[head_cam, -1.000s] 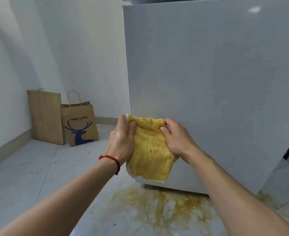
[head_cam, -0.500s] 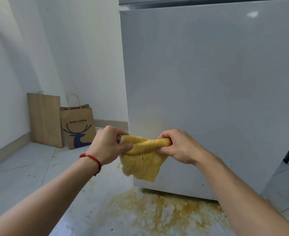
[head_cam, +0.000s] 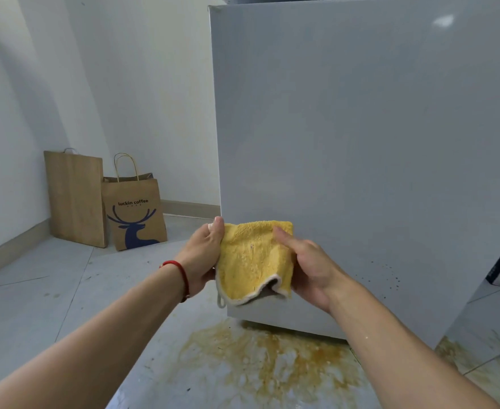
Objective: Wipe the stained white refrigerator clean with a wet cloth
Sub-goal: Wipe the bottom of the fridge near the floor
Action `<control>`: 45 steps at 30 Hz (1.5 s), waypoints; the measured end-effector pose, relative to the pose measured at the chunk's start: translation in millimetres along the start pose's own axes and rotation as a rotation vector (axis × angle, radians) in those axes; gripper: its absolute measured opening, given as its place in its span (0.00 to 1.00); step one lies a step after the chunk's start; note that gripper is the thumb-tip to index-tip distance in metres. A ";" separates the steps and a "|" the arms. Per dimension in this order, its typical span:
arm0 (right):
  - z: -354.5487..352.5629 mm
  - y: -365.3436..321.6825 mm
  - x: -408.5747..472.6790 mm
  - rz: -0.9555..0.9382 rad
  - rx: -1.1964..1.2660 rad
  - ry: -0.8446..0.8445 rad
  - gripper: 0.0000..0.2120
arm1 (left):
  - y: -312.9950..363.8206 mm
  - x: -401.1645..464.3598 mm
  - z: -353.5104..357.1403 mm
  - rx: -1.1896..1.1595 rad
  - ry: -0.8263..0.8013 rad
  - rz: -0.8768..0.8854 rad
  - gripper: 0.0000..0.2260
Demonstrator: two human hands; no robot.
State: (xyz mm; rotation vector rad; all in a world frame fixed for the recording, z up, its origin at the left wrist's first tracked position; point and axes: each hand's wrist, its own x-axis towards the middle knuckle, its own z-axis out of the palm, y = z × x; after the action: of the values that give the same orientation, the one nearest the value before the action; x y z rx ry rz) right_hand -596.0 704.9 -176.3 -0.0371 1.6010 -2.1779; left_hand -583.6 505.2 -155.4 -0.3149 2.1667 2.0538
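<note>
You are holding the yellow cloth (head_cam: 254,261) up in front of the white refrigerator (head_cam: 360,149), close to its lower left corner; whether it touches the panel cannot be told. Your left hand (head_cam: 204,258) pinches its left edge and your right hand (head_cam: 307,267) grips its right side, thumb over the upper corner. To do this step well, I judge you should fold the cloth to a flat pad with a cleaner face outward, lay one palm behind it, and wipe in overlapping strokes downward. The panel looks pale grey-white and glossy, with a faint yellowish haze above the cloth and dark specks (head_cam: 390,278) scattered low on the right. The cloth is fluffy, with a pale trim and a grey underside. Orange-brown spill (head_cam: 260,358) covers the floor tiles below.
</note>
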 end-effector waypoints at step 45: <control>37.7 89.2 164.7 -1.288 -1.884 0.782 0.26 | -30.2 53.4 -53.8 0.239 0.469 0.192 0.13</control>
State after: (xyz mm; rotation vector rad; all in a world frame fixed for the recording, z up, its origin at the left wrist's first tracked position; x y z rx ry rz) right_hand -705.7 590.9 -283.4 -1.0326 4.0560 0.1388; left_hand -625.6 447.2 -194.4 -0.6343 2.7840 1.9298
